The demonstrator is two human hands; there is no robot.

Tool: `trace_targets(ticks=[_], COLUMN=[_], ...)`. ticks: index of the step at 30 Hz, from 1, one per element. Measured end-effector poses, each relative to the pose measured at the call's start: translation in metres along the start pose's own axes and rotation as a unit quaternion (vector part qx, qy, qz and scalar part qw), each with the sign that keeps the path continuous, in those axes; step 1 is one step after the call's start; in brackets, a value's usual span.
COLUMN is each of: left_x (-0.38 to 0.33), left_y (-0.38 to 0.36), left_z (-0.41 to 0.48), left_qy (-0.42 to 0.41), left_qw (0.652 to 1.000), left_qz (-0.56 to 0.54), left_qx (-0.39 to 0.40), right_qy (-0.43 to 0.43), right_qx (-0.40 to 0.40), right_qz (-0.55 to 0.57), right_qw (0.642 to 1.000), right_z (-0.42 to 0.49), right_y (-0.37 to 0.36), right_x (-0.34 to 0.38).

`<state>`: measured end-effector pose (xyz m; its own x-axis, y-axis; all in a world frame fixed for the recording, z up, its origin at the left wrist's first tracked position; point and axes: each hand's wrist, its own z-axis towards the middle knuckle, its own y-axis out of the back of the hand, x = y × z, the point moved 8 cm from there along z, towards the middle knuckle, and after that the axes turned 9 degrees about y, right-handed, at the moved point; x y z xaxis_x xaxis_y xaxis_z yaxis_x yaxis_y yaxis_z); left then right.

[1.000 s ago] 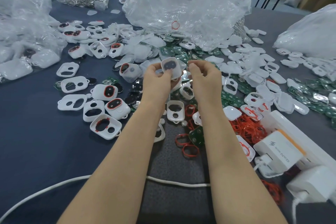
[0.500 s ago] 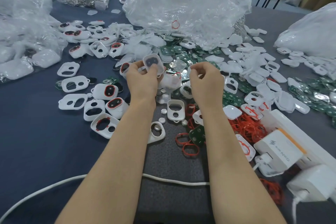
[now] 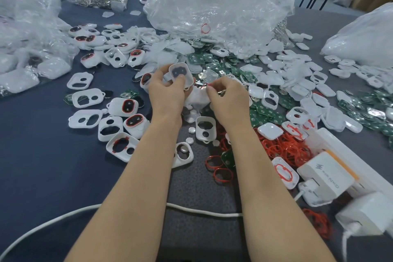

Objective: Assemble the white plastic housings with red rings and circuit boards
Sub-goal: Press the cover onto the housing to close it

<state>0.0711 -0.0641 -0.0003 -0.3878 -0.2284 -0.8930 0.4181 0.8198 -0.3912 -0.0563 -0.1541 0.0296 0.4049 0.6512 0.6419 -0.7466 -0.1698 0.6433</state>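
My left hand (image 3: 168,91) grips a white plastic housing (image 3: 180,74) with a dark insert, held upright above the table's middle. My right hand (image 3: 228,97) is just to its right with fingers curled, pinching something small and red at the fingertips; what it is stays unclear. Loose red rings (image 3: 282,147) are heaped to the right of my forearm. Green circuit boards (image 3: 204,59) lie scattered beyond my hands. Several empty white housings (image 3: 86,98) and some fitted with red rings (image 3: 135,122) lie at the left.
A big clear plastic bag (image 3: 212,2) stands behind the pile, with more bags at far left (image 3: 25,27) and far right (image 3: 365,38). A white power strip with chargers (image 3: 331,176) sits at the right. A white cable (image 3: 202,211) crosses under my forearms.
My left hand carried the housing left away from my right hand, then brought it back toward the middle. My right hand stayed near the centre, fingers curled.
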Motion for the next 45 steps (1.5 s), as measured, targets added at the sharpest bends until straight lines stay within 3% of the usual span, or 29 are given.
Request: trace_targets(ticks=[9, 16, 18, 20, 24, 26, 30, 35, 45], left_x=[-0.01, -0.009, -0.009, -0.008, -0.004, -0.003, -0.001, 0.004, 0.005], left_y=[0.004, 0.003, 0.004, 0.003, -0.001, -0.002, -0.006, -0.009, -0.017], left_z=[-0.003, -0.003, -0.002, -0.002, -0.001, -0.001, -0.001, 0.0, -0.009], left_qy=[-0.01, -0.016, -0.015, -0.013, -0.002, 0.002, 0.005, 0.017, 0.034], left_qw=[0.997, 0.997, 0.997, 0.998, 0.998, 0.998, 0.998, 0.999, 0.996], left_qz=[-0.082, -0.073, -0.069, -0.059, -0.058, -0.061, -0.049, -0.022, 0.017], left_qx=[-0.009, -0.012, -0.014, -0.012, 0.012, 0.017, 0.033, 0.038, 0.083], right_qy=[-0.046, -0.001, -0.007, -0.038, -0.057, -0.04, -0.016, -0.027, -0.028], right_qx=[-0.011, 0.215, 0.177, 0.088, -0.026, -0.027, 0.071, 0.143, -0.023], right_qz=[0.194, 0.138, 0.149, 0.139, 0.016, -0.029, -0.129, -0.157, -0.11], right_qw=[0.98, 0.967, 0.973, 0.986, 0.998, 0.998, 0.989, 0.977, 0.993], right_z=[-0.002, -0.013, -0.009, -0.003, -0.002, -0.002, -0.001, -0.004, -0.001], right_y=[0.009, -0.004, 0.001, 0.012, 0.027, 0.023, -0.002, -0.02, 0.01], right_x=[0.001, 0.017, 0.013, 0.0, -0.016, -0.016, -0.011, -0.014, -0.013])
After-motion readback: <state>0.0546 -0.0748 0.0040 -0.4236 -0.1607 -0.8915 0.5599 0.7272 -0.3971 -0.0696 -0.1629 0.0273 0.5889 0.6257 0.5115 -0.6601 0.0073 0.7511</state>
